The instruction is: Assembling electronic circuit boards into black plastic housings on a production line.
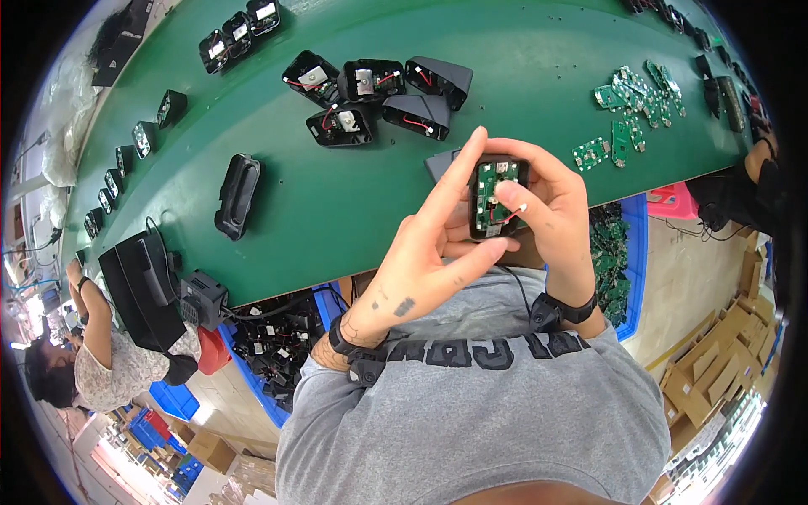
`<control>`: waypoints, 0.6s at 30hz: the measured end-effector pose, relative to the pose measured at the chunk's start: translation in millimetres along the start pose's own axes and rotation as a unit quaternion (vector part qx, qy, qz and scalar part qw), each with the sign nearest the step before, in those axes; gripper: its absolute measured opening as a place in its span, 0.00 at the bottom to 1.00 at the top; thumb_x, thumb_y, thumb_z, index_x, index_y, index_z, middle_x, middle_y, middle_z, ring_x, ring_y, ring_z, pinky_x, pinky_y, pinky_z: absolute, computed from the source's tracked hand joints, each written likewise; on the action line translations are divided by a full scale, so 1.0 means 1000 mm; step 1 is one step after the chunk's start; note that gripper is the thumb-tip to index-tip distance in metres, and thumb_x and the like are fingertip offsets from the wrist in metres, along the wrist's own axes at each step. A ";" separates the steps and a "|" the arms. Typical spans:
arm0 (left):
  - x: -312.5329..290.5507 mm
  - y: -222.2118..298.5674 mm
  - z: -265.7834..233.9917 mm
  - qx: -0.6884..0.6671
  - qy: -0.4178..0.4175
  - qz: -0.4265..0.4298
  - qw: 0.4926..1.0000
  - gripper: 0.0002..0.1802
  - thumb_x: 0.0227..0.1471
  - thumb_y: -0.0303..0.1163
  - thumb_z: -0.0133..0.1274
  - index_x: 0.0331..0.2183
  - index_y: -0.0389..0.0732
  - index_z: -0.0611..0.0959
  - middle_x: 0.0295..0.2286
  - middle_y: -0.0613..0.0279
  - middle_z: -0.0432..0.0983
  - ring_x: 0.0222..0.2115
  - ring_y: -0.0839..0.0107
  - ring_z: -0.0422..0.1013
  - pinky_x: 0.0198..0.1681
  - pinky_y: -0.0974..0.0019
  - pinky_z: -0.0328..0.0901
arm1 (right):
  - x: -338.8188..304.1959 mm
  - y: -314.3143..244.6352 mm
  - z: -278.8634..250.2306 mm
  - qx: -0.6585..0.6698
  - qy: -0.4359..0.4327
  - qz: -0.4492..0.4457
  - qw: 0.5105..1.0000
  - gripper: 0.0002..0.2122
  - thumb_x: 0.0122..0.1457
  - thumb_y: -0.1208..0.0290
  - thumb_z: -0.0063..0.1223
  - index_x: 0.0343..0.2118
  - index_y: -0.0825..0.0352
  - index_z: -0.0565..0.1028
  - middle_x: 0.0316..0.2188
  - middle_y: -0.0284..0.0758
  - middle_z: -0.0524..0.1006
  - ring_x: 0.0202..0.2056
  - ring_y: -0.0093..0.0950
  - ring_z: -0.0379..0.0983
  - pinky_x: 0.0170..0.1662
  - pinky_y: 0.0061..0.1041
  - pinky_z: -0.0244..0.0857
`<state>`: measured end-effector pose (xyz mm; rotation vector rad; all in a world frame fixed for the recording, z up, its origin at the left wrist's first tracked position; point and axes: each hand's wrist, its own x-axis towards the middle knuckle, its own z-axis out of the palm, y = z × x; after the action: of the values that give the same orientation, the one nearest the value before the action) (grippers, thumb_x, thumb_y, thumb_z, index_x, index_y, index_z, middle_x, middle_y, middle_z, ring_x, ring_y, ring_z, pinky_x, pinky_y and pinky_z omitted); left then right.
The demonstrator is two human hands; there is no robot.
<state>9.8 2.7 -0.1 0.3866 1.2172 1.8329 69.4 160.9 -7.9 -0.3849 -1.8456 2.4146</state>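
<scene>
At the centre right of the frame, the left hand (425, 263) cradles a black housing (523, 172), index finger and thumb spread, likely to steady it; the right hand (553, 220) clasps it too, thumb pressed on the green board (486, 178) inside. Fingertips underneath are hidden, so their grip is unclear. Loose boards (620, 143) sit upper right, probably for easy reach.

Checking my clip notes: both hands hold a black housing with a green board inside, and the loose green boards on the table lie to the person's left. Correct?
No: the loose green boards lie to the person's right, as the head view shows; the rest stands.
</scene>
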 end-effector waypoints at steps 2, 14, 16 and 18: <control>0.001 -0.002 -0.001 0.023 0.001 0.003 1.000 0.42 0.56 0.15 0.42 0.65 0.47 0.44 0.49 0.48 0.68 0.39 0.61 0.77 0.42 0.64 0.74 | 0.000 0.003 0.001 0.007 0.010 -0.027 1.000 0.18 0.57 0.79 0.53 0.52 0.74 0.70 0.41 0.37 0.76 0.41 0.22 0.73 0.44 0.21 0.69; 0.003 -0.027 -0.006 0.097 0.008 0.116 0.988 0.32 0.54 0.14 0.48 0.57 0.41 0.58 0.45 0.48 0.69 0.36 0.60 0.77 0.39 0.62 0.76 | 0.004 0.001 0.006 -0.011 0.000 -0.059 0.998 0.18 0.55 0.80 0.52 0.50 0.75 0.70 0.45 0.41 0.75 0.45 0.25 0.73 0.48 0.24 0.67; 0.007 -0.026 0.002 0.117 0.073 0.203 0.969 0.35 0.53 0.12 0.48 0.58 0.43 0.55 0.45 0.47 0.69 0.39 0.58 0.76 0.41 0.60 0.76 | 0.004 0.002 0.007 0.007 0.003 -0.083 0.997 0.18 0.55 0.80 0.53 0.50 0.74 0.71 0.44 0.40 0.75 0.44 0.25 0.72 0.48 0.24 0.67; 0.011 -0.026 -0.001 0.054 0.119 0.196 0.972 0.38 0.52 0.12 0.48 0.58 0.47 0.51 0.43 0.48 0.69 0.40 0.60 0.75 0.42 0.58 0.75 | 0.004 0.010 -0.003 -0.036 0.102 -0.212 0.971 0.16 0.54 0.77 0.55 0.46 0.73 0.74 0.44 0.41 0.75 0.44 0.29 0.72 0.51 0.29 0.65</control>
<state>15.6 13.8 -25.1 0.5072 1.4916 2.2039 67.1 161.6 -18.6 -0.2053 -1.7198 1.9538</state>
